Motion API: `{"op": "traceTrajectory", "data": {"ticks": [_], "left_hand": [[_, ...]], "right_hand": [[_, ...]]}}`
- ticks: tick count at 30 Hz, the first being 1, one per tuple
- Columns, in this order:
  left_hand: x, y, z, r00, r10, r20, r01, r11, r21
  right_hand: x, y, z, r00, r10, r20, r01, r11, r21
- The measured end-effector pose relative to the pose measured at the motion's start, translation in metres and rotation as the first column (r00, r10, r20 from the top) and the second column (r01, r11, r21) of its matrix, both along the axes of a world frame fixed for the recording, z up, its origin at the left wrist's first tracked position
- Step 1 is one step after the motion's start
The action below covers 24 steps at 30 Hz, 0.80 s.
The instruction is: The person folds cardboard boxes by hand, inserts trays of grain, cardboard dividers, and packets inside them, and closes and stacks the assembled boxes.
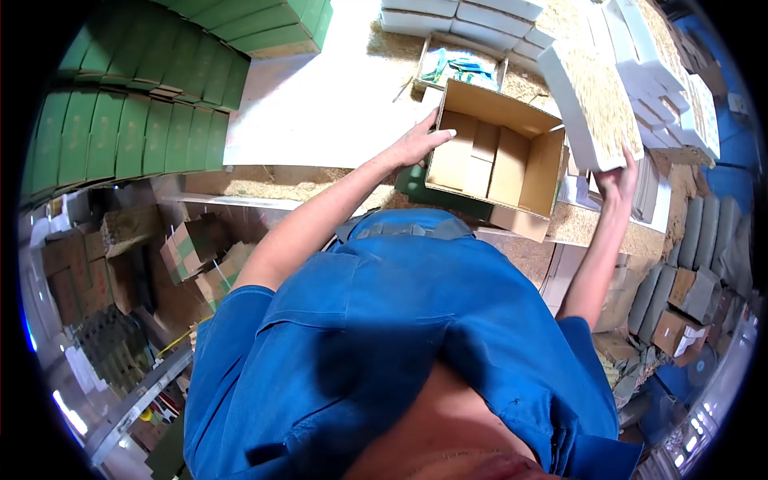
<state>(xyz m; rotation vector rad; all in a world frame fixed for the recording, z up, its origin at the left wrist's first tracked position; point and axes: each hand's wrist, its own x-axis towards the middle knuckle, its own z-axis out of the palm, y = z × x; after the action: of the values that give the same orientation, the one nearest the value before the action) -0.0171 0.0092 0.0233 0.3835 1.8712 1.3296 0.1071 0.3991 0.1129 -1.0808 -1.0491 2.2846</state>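
An open, unfilled cardboard box (500,160) tilts toward me at the table's near edge, its inner flaps and seams showing. My left hand (419,146) grips its left wall, with the thumb over the rim and the fingers partly hidden outside. In my right hand (618,180) is the near end of a long white-sided block (592,96) with a rough straw-coloured face. That block is held aslant just right of the box. A green piece (448,200) shows beneath the box, mostly covered by it.
Green boxes (120,136) are stacked in rows at left, and more green boxes (264,24) stand at the back. A small carton (462,70) holds blue-green packets. White blocks (656,72) are piled at right. Grey rolls (696,232) lie beyond the table.
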Motion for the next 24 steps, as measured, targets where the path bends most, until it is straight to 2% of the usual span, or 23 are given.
{"op": "traceTrajectory", "data": {"ticks": [1,3,9,11,12,16,19,20,21,23,24], "left_hand": [[-0.001,0.000,0.000,1.000,-0.009,0.007,0.009,1.000,0.003],[-0.004,0.000,-0.002,0.999,-0.045,0.027,0.044,0.998,0.037],[-0.006,0.000,-0.001,0.997,-0.066,0.041,0.064,0.997,0.045],[-0.005,0.000,-0.001,0.998,-0.043,0.036,0.041,0.999,0.033],[-0.003,0.000,0.002,0.997,-0.055,0.057,0.056,0.998,-0.013],[-0.003,-0.003,0.012,0.994,-0.069,0.089,0.071,0.997,-0.017],[-0.005,-0.005,0.009,0.988,-0.126,0.087,0.122,0.991,0.051],[-0.007,-0.003,-0.003,0.995,-0.104,-0.008,0.104,0.994,0.029],[-0.006,-0.002,-0.010,0.995,-0.090,-0.039,0.092,0.994,0.056],[-0.005,0.001,-0.024,0.993,-0.058,-0.102,0.070,0.991,0.110],[-0.004,0.000,-0.020,0.995,-0.078,-0.068,0.088,0.983,0.161]], "right_hand": [[0.019,-0.003,0.007,1.000,0.003,0.024,-0.004,0.999,0.044],[0.053,-0.001,0.010,0.992,0.124,-0.007,-0.123,0.990,0.071],[0.086,-0.028,0.016,0.957,0.288,0.025,-0.287,0.957,-0.029],[0.082,-0.039,0.013,0.937,0.326,0.128,-0.332,0.943,0.033],[0.076,-0.049,0.015,0.914,0.371,0.162,-0.382,0.923,0.046],[0.059,-0.055,0.006,0.824,0.491,0.280,-0.540,0.832,0.130],[0.042,-0.059,0.009,0.769,0.566,0.298,-0.625,0.764,0.162],[0.037,-0.063,0.011,0.729,0.609,0.315,-0.676,0.712,0.190],[0.032,-0.065,0.011,0.731,0.606,0.315,-0.674,0.714,0.190],[0.024,-0.067,0.012,0.652,0.652,0.386,-0.743,0.650,0.157],[0.021,-0.071,0.014,0.616,0.673,0.410,-0.776,0.608,0.169]]}}
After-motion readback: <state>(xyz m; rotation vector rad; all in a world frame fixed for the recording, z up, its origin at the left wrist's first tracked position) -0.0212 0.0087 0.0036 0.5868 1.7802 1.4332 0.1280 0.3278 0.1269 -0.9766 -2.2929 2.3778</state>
